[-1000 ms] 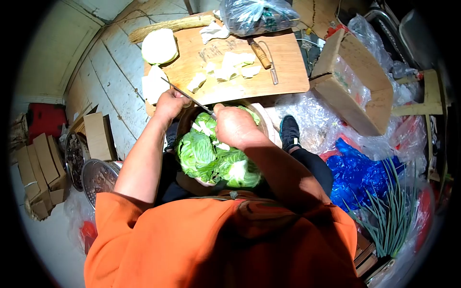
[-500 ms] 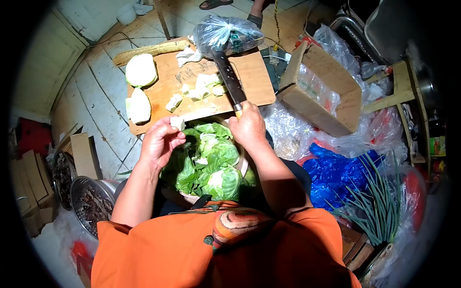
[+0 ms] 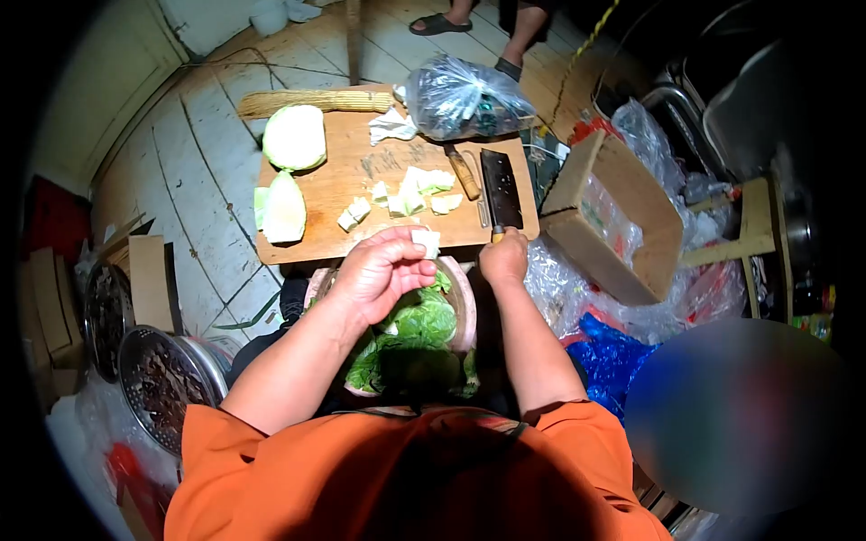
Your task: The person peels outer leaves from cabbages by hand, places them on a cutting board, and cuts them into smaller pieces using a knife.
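Observation:
My left hand (image 3: 383, 275) pinches a small pale cabbage chunk (image 3: 426, 242) between thumb and fingers, just over the board's near edge. In my right hand (image 3: 503, 260) is the handle of a cleaver (image 3: 502, 189), whose dark broad blade points away over the right side of the wooden cutting board (image 3: 352, 243). Several cut cabbage chunks (image 3: 415, 187) lie mid-board. Two larger cut cabbage pieces (image 3: 294, 137) sit at the left. Below my hands, a pinkish basin (image 3: 465, 311) holds green cabbage leaves (image 3: 419, 320), partly hidden by my left forearm and shadow.
A wooden-handled tool (image 3: 463, 171) lies beside the cleaver. Behind are a tied plastic bag (image 3: 465, 97) and a straw-coloured bundle (image 3: 316, 101). An open cardboard box (image 3: 613, 216) stands right, a metal colander (image 3: 167, 383) left. Another person's feet (image 3: 442, 24) show beyond.
The cleaver has swung from a slant at mid-board to the right side, uncovering the wooden-handled tool. My left hand, still with the chunk, has moved right over the basin. The view has shifted.

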`<state>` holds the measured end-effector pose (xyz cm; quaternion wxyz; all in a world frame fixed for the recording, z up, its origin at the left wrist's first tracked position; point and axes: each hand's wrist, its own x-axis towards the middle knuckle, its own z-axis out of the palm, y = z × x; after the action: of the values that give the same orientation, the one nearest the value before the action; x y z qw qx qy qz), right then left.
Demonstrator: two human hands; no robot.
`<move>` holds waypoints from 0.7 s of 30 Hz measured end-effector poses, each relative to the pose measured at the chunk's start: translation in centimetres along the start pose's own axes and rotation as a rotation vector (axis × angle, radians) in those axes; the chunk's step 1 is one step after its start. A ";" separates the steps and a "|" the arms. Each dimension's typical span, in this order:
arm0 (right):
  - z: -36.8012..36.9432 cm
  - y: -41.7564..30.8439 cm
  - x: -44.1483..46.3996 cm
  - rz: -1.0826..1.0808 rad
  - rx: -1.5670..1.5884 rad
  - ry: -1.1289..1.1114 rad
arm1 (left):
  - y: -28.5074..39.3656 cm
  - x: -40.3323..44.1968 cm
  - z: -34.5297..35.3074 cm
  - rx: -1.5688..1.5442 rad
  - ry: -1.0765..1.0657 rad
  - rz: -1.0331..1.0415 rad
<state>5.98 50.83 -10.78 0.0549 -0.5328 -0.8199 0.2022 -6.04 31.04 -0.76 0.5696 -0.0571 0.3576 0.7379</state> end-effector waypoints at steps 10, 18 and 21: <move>-1.1 0.0 -0.7 -0.072 -0.026 -0.005 | -0.2 -0.3 0.5 0.093 -0.016 0.021; -4.1 -2.4 -6.5 -0.467 0.438 -0.235 | -1.7 0.2 -0.5 0.126 -0.100 0.110; -5.4 -2.8 -9.0 -0.451 0.658 -0.507 | -1.5 -0.3 -0.6 0.135 -0.110 0.158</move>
<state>9.07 43.25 -3.63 0.0615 -0.2295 -0.7952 0.5578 -4.83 30.59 -1.70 0.5308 0.0506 0.3781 0.7568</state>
